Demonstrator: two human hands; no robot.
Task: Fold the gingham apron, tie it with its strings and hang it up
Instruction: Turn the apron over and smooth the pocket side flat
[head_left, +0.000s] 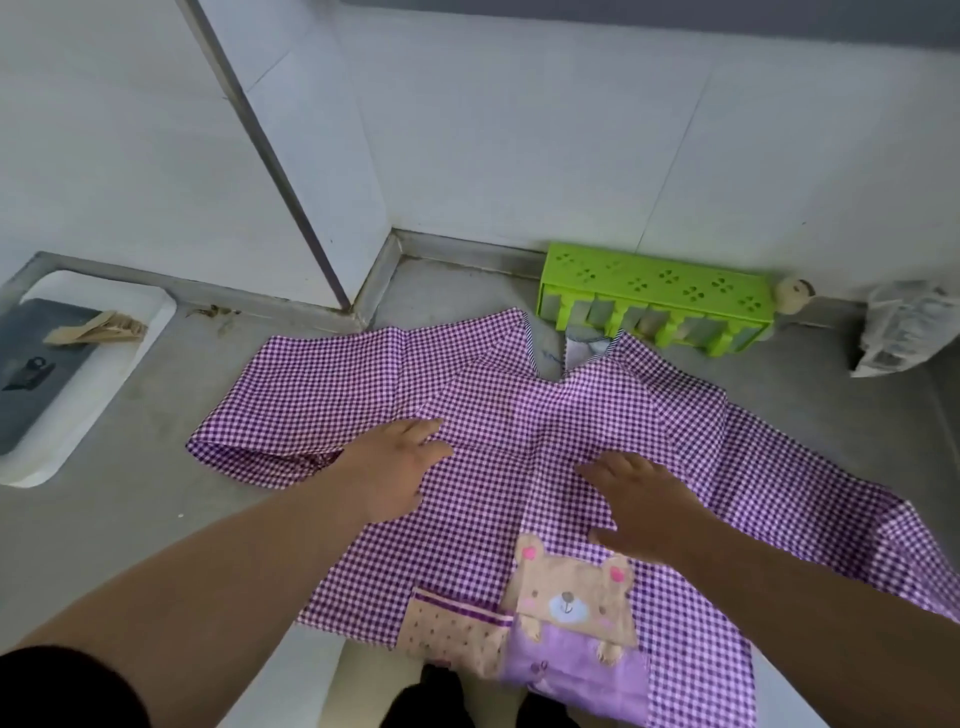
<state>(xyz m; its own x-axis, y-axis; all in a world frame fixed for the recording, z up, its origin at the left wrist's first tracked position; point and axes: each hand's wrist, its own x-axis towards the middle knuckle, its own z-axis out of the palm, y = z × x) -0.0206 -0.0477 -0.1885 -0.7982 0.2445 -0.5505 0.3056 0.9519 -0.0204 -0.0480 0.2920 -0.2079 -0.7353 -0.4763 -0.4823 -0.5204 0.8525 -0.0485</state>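
A purple-and-white gingham apron (519, 410) lies spread on a grey counter (119, 519), with its lower part hanging over the front edge. A bear patch and pockets (569, 603) show on the near part. One sleeve-like side stretches left, the other runs off to the right. My left hand (392, 470) rests flat on the cloth left of the middle, fingers spread. My right hand (641, 501) lies flat on the cloth just above the bear patch, fingers apart. Neither hand grips the fabric. The strings are not visible.
A green plastic rack (660, 293) stands against the tiled wall behind the apron. A crumpled plastic bag (904, 325) lies at the far right. A white tray (83, 405) with a dark board and wooden clothespegs (98, 328) sits at the left.
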